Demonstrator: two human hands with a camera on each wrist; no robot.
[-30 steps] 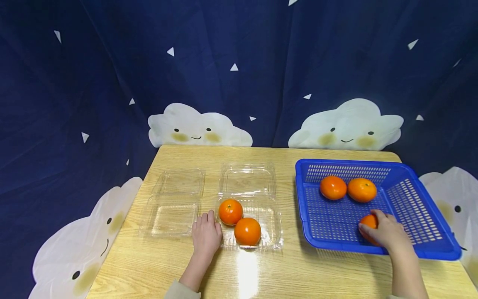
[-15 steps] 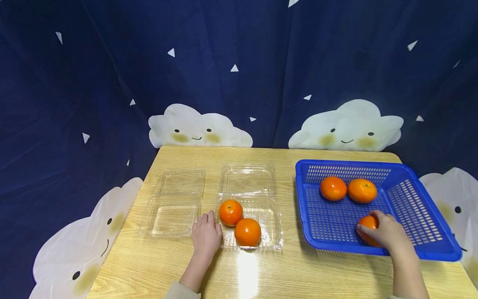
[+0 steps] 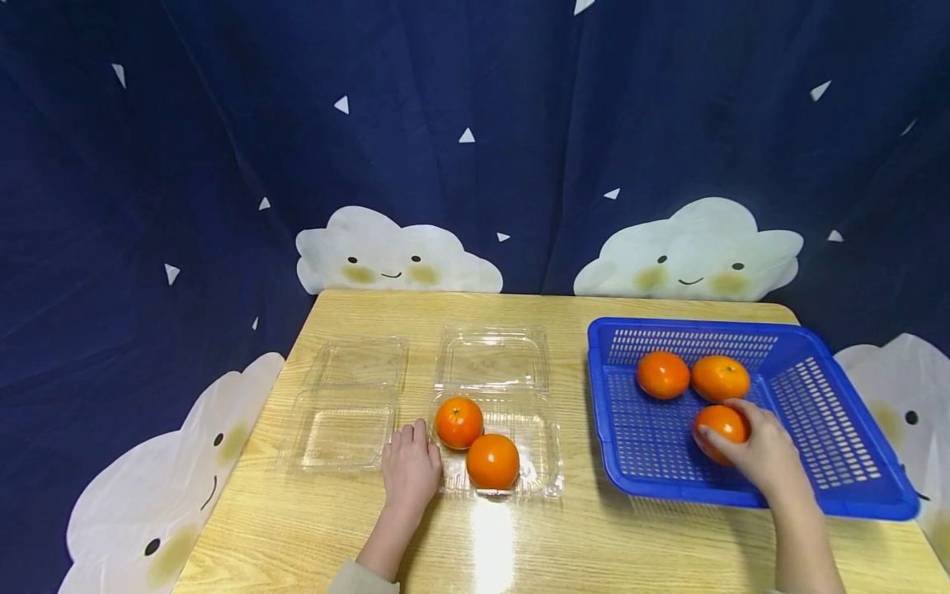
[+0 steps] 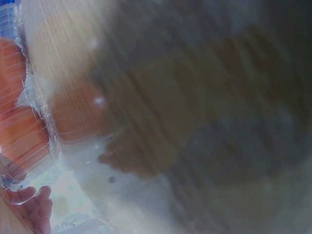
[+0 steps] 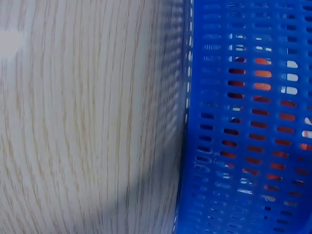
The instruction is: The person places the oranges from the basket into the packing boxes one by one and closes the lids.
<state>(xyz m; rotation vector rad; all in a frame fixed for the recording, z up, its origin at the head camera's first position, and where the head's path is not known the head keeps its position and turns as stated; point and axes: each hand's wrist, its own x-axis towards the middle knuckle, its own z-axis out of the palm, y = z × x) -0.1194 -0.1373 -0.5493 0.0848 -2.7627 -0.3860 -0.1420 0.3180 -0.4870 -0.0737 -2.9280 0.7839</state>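
Observation:
Inside the blue plastic basket (image 3: 609, 445), my right hand (image 3: 772, 454) grips an orange (image 3: 716, 431), thumb on the near side and fingers over the far right. Two more oranges, one at left (image 3: 663, 375) and one at right (image 3: 720, 379), sit just behind it. My left hand (image 3: 411, 469) rests palm down on the table at the left edge of a clear clamshell box (image 3: 540, 450), fingers extended. That box stands unlatched with two oranges, a rear one (image 3: 458, 422) and a front one (image 3: 493, 462). Only the basket's slotted wall (image 5: 243, 122) shows in the right wrist view; the hand is hidden there.
A second clear clamshell box (image 3: 343, 429), lid folded back, lies left of my left hand. The wooden table (image 3: 579, 544) ends at a dark blue curtain (image 3: 519, 148) with cloud prints. The left wrist view is mostly blurred.
My right hand has moved the gripped orange leftward and back within the basket, bringing it close to the two other oranges. The left hand has stayed in place.

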